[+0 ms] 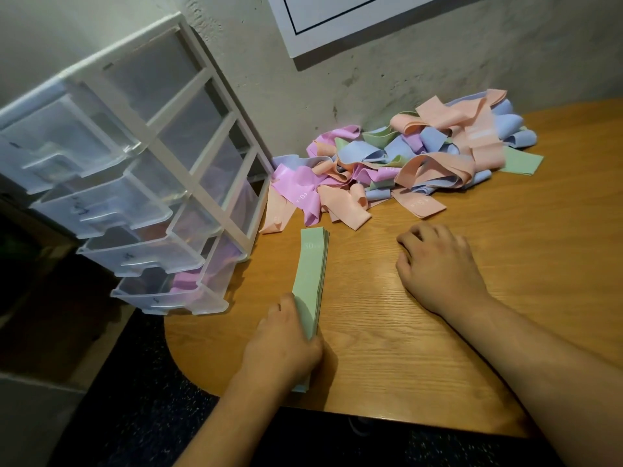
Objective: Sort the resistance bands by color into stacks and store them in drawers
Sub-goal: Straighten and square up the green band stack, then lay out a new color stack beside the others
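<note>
A neat stack of green bands lies lengthwise on the wooden table, front left. My left hand grips the near end of that stack, fingers curled round its edge. My right hand rests on the bare table to the right, fingers loosely curled and holding nothing. Behind both lies a tangled pile of bands in pink, peach, blue, green and purple, against the wall. A clear plastic drawer unit stands at the left. Its bottom drawer is pulled out a little and holds pink bands.
A single green band lies flat at the pile's right edge. The table's rounded front edge runs close under my left wrist. A white-framed board hangs on the wall above. Dark floor shows below the table.
</note>
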